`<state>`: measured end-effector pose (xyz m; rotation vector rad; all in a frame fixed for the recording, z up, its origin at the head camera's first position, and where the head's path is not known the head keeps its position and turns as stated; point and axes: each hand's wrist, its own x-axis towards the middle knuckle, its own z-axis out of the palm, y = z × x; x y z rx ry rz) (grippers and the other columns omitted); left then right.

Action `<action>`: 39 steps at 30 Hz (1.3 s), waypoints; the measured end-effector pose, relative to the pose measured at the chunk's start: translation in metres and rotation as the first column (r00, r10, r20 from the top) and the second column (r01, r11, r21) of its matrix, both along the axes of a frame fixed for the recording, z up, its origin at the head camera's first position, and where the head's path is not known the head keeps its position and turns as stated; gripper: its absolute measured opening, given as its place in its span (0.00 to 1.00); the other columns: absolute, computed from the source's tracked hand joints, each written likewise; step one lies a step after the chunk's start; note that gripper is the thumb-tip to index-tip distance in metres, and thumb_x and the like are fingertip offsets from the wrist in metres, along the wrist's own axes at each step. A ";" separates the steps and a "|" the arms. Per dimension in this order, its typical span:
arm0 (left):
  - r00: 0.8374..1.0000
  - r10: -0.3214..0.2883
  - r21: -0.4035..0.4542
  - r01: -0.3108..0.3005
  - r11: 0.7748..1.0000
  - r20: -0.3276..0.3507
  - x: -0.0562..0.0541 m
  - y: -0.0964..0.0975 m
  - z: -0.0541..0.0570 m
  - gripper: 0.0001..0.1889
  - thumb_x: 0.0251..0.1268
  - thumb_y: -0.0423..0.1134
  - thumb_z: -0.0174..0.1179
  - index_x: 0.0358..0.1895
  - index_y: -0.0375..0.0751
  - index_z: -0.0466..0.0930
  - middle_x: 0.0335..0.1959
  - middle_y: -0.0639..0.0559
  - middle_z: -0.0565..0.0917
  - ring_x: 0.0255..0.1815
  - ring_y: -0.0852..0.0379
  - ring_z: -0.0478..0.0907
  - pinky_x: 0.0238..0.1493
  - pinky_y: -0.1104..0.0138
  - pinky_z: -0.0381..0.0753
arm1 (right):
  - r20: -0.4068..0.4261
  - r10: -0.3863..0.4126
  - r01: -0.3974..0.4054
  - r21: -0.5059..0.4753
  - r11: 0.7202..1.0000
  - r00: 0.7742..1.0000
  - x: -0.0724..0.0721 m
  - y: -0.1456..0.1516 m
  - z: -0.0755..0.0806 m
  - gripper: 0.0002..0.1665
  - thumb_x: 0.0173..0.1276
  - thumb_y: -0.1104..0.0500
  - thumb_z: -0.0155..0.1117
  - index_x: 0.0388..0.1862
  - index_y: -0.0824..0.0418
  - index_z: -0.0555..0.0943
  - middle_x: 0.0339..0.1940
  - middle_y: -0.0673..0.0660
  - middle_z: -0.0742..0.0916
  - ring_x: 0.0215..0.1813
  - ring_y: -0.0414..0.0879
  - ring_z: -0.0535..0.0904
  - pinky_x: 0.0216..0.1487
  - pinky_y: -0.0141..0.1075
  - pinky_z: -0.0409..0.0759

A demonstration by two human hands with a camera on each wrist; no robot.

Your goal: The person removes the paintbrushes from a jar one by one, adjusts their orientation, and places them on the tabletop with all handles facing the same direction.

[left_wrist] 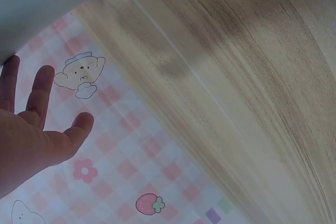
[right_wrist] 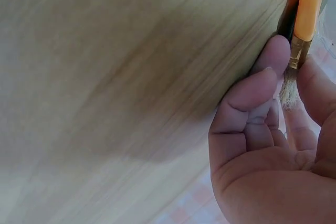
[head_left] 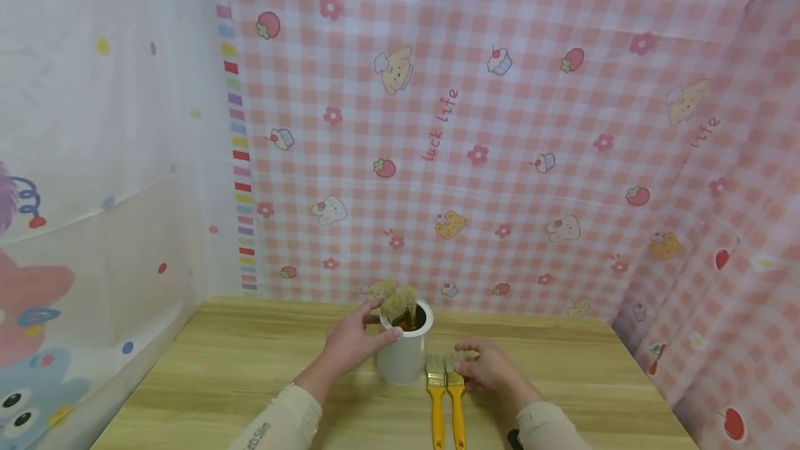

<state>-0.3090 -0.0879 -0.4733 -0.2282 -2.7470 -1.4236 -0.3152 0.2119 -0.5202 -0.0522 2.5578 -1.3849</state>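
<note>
A white can (head_left: 400, 363) stands upright on the table, with brushes (head_left: 400, 303) in it, their pale bristles sticking out above the rim. My left hand (head_left: 348, 340) holds the can near its top, thumb along the front rim and other fingers at the far left side. In the left wrist view, the can's wall (left_wrist: 42, 9) shows beside spread fingers. Right of the can, two yellow-handled paintbrushes lie side by side, a left paintbrush (head_left: 437, 408) and a right paintbrush (head_left: 459, 412). My right hand (head_left: 494, 369) pinches the right paintbrush near its bristles, between thumb and fingers.
The wood-grain table (head_left: 250, 367) ends at a pink checked cloth (head_left: 437, 89) behind and a white patterned cloth (head_left: 125, 123) on the left. A small dark object (head_left: 514, 439) shows partly beside the right sleeve, at the front.
</note>
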 end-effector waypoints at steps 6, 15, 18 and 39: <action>1.000 0.004 0.004 -0.004 1.000 0.002 0.000 0.001 -0.001 0.44 0.65 0.64 0.72 0.81 0.53 0.70 0.66 0.43 0.87 0.72 0.36 0.79 0.73 0.27 0.56 | -0.012 -0.002 0.002 0.019 1.000 1.000 -0.003 0.001 -0.003 0.26 0.75 0.65 0.70 0.70 0.65 0.79 0.34 0.58 0.88 0.27 0.45 0.82 0.31 0.37 0.83; 1.000 0.003 0.008 -0.003 1.000 0.005 0.001 0.000 0.001 0.43 0.66 0.64 0.72 0.81 0.52 0.69 0.67 0.42 0.86 0.72 0.35 0.79 0.74 0.26 0.54 | -0.026 -0.005 0.005 0.002 1.000 1.000 -0.003 0.002 -0.007 0.25 0.74 0.66 0.71 0.68 0.66 0.80 0.36 0.58 0.86 0.29 0.45 0.80 0.30 0.35 0.79; 1.000 -0.003 0.012 0.003 1.000 0.002 0.001 0.000 0.002 0.44 0.66 0.64 0.72 0.81 0.52 0.69 0.67 0.41 0.86 0.72 0.35 0.79 0.74 0.25 0.53 | -0.026 -0.009 0.009 -0.004 1.000 1.000 -0.004 0.002 -0.007 0.25 0.74 0.66 0.71 0.68 0.66 0.80 0.36 0.57 0.86 0.29 0.45 0.79 0.30 0.35 0.78; 1.000 0.016 0.007 -0.016 1.000 0.018 0.001 0.002 0.001 0.44 0.66 0.64 0.72 0.81 0.53 0.69 0.67 0.41 0.86 0.71 0.34 0.80 0.75 0.25 0.54 | -0.042 -0.013 0.015 0.042 0.999 0.999 -0.002 0.007 0.000 0.26 0.76 0.60 0.71 0.70 0.65 0.80 0.41 0.60 0.86 0.33 0.48 0.81 0.34 0.39 0.81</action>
